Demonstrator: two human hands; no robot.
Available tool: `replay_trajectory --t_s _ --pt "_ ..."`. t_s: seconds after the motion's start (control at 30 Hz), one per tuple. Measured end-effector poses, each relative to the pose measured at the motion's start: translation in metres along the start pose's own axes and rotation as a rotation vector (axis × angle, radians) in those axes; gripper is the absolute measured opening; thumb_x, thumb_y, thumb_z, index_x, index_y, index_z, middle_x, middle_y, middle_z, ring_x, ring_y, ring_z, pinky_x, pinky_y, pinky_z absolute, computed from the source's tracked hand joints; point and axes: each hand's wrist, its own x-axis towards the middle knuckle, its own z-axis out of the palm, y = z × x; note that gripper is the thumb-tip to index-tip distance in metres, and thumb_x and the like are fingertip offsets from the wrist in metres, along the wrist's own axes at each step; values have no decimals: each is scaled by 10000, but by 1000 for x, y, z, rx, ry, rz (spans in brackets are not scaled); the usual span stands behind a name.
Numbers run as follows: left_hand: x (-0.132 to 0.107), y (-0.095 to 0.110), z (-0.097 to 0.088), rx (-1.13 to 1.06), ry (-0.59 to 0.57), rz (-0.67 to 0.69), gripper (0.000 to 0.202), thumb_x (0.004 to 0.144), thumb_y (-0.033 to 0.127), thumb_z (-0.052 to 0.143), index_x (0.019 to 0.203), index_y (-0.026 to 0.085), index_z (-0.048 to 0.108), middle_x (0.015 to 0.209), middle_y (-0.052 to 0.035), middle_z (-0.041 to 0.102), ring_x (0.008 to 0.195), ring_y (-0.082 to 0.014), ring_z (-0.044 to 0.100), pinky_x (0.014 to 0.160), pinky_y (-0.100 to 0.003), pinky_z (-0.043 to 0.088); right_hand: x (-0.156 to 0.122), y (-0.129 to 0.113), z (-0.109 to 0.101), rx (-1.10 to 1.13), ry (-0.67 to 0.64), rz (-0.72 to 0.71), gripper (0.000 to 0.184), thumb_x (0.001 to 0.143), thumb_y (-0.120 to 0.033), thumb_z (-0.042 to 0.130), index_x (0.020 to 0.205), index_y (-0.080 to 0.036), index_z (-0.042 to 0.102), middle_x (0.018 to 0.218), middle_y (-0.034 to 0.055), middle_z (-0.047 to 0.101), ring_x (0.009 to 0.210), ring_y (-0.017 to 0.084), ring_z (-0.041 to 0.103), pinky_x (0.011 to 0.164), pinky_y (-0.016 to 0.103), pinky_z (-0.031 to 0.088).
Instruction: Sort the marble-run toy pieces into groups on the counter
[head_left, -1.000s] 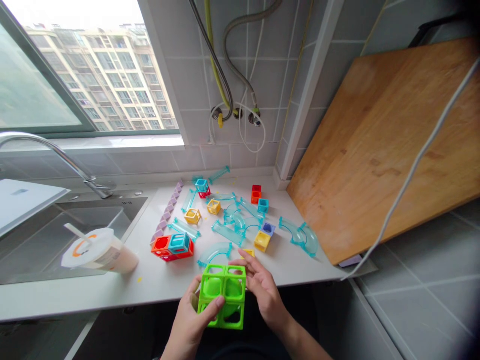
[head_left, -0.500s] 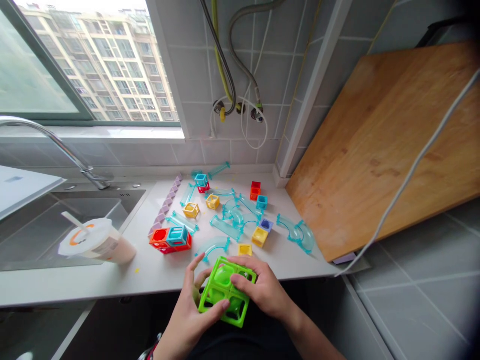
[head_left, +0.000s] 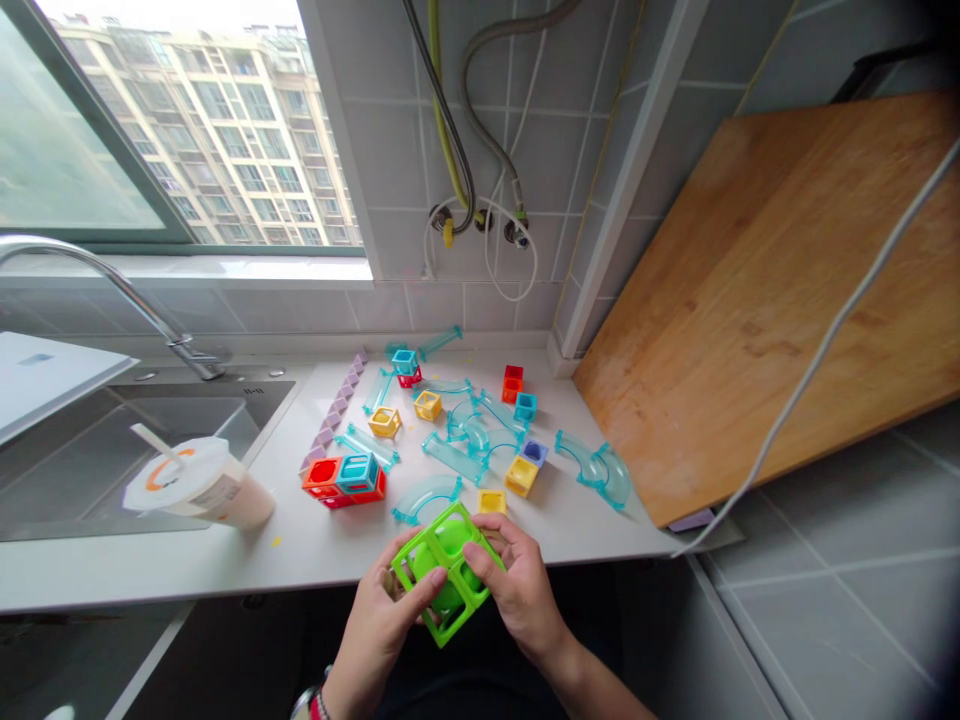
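Note:
Both hands grip a block of joined bright green toy cubes (head_left: 448,572), held in front of the counter's front edge. My left hand (head_left: 386,605) wraps its left side, thumb on the top face. My right hand (head_left: 525,590) closes on the right side, its thumb pressed onto the frame; the fingers underneath are partly hidden. Just beyond, on the counter, are a yellow cube (head_left: 492,502) and a curved clear-blue track piece (head_left: 427,498). A red and blue cube block (head_left: 345,482) sits to the left.
More clear-blue track pieces (head_left: 465,425) and loose cubes (head_left: 427,405) lie across the counter. A lidded cup with a straw (head_left: 217,485) stands left, beside the sink (head_left: 262,400). A large wooden board (head_left: 787,290) leans at the right, with a white cable (head_left: 817,350) hanging before it.
The green cube block has turned in my hands and shifted slightly left and up. My left thumb has moved further up its face. The things on the counter lie as before.

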Motion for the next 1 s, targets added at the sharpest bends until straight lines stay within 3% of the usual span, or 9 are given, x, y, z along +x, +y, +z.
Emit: replay_trajectory --t_s 0.23,0.63,0.87,0.93,1.0 --pt "-2 3 1 37 -27 28 729 629 474 893 1221 188 579 732 11 703 485 -124 611 487 -212 478 0 6 -1 -60 14 -63 321 861 -413 750 1110 -221 683 1093 81 708 997 256 685 901 361 531" --pt "1 4 -3 41 -148 44 708 657 424 892 1226 183 547 786 -4 698 567 -144 614 489 -234 529 -4 11 -2 -132 25 -143 266 902 -433 669 1037 -217 592 991 28 594 927 208 596 857 329 498" --pt "10 2 -7 12 -255 33 738 701 369 885 1310 200 503 833 -22 725 576 -154 653 495 -230 535 -10 7 -5 -48 -69 -77 317 961 -464 586 1193 -257 524 1118 50 607 1058 242 602 964 387 478" --pt "11 1 -6 -43 -260 59 793 717 350 879 1367 217 444 898 -47 743 645 -189 702 508 -236 550 -9 4 -4 37 -53 -59 348 958 -463 594 1236 -274 506 1144 51 627 1070 246 613 971 394 482" --pt "9 -1 -3 -118 -225 129 808 727 322 876 1389 251 417 1052 -86 748 815 -240 749 608 -274 603 -7 1 -2 111 44 -68 371 949 -464 605 1257 -285 502 1207 55 633 1124 254 609 996 399 476"
